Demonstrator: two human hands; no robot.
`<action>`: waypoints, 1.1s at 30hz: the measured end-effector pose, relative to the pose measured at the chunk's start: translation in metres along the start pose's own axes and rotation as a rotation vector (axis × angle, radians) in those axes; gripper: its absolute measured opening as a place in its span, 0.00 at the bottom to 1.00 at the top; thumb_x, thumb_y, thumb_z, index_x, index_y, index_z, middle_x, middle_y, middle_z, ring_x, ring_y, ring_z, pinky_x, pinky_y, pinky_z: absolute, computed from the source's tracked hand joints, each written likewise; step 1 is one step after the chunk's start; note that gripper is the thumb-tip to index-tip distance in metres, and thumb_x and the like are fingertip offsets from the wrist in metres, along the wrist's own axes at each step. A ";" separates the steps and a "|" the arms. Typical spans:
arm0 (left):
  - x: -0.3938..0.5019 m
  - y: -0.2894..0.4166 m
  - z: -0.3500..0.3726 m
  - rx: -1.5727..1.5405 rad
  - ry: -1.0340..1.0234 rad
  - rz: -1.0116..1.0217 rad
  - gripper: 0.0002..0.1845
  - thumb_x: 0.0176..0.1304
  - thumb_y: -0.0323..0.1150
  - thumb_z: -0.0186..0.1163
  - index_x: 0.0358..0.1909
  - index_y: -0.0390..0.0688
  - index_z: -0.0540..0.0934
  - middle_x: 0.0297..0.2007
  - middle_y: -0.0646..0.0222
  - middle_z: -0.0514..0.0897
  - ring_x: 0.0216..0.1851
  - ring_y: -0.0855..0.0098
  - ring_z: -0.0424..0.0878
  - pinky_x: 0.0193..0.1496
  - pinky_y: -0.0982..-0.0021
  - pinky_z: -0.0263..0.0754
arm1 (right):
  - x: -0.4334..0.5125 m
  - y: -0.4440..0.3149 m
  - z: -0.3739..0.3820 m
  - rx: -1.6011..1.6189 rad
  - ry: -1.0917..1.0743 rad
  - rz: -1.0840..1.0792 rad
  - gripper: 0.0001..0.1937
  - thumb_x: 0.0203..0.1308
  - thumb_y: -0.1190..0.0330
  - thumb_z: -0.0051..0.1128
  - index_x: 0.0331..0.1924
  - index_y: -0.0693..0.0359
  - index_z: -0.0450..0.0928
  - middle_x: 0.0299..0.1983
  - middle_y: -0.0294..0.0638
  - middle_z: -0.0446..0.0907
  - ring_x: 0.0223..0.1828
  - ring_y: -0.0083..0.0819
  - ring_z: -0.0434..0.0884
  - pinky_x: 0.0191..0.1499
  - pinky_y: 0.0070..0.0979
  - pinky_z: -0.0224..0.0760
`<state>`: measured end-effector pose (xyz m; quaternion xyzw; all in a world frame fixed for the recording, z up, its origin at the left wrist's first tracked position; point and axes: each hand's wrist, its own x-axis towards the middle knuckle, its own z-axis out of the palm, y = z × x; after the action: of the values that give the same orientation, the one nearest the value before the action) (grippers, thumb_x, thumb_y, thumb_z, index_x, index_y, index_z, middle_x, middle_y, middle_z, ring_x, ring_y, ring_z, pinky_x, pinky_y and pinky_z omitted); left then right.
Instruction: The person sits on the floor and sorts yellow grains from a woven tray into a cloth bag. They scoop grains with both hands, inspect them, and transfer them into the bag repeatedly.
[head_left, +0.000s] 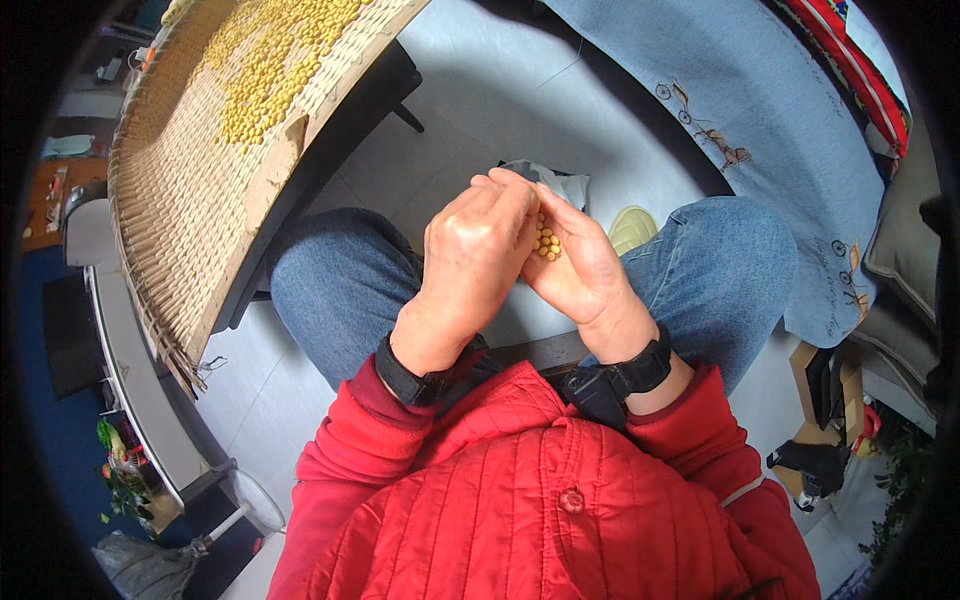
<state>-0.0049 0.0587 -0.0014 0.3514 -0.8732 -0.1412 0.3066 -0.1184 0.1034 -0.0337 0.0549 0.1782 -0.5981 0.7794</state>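
Several yellow soybeans (547, 241) lie in the cupped palm of my right hand (581, 266), held above the gap between my knees. My left hand (480, 244) curls over that palm from the left, its fingers bent and touching or nearly touching the fingers of the right one. Its fingertips are hidden, so I cannot tell whether it pinches a bean. To the upper left, a woven winnowing basket (172, 202) holds many more soybeans (270, 82), spread over its far part.
The basket rests on a dark stool or table (360, 97). A plastic bag (566, 184) and a pale green slipper (632, 229) are on the floor beyond my hands. A blue cloth (712, 90) covers a surface at the upper right. An open cardboard box (851, 397) stands at the lower right.
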 end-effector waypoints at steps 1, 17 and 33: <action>0.000 0.000 0.000 -0.007 -0.002 -0.009 0.07 0.44 0.25 0.63 0.26 0.42 0.75 0.22 0.64 0.76 0.25 0.63 0.77 0.28 0.67 0.72 | 0.001 0.000 0.000 -0.007 -0.022 -0.001 0.21 0.69 0.61 0.35 0.60 0.64 0.64 0.60 0.44 0.66 0.61 0.30 0.66 0.64 0.27 0.56; -0.005 0.002 0.009 0.005 0.041 -0.062 0.06 0.45 0.25 0.61 0.26 0.41 0.74 0.22 0.62 0.77 0.25 0.61 0.78 0.28 0.66 0.72 | 0.007 0.007 -0.008 -0.050 0.001 -0.112 0.19 0.68 0.62 0.39 0.57 0.64 0.68 0.57 0.41 0.70 0.55 0.27 0.70 0.60 0.26 0.61; -0.005 0.000 0.015 0.028 0.009 -0.017 0.05 0.45 0.24 0.60 0.25 0.41 0.75 0.20 0.62 0.76 0.23 0.61 0.77 0.27 0.65 0.72 | 0.008 0.010 -0.012 -0.041 0.006 -0.156 0.19 0.68 0.63 0.38 0.57 0.65 0.68 0.59 0.43 0.68 0.60 0.30 0.67 0.64 0.28 0.57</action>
<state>-0.0117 0.0625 -0.0156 0.3640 -0.8706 -0.1299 0.3043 -0.1100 0.1020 -0.0488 0.0267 0.1964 -0.6530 0.7309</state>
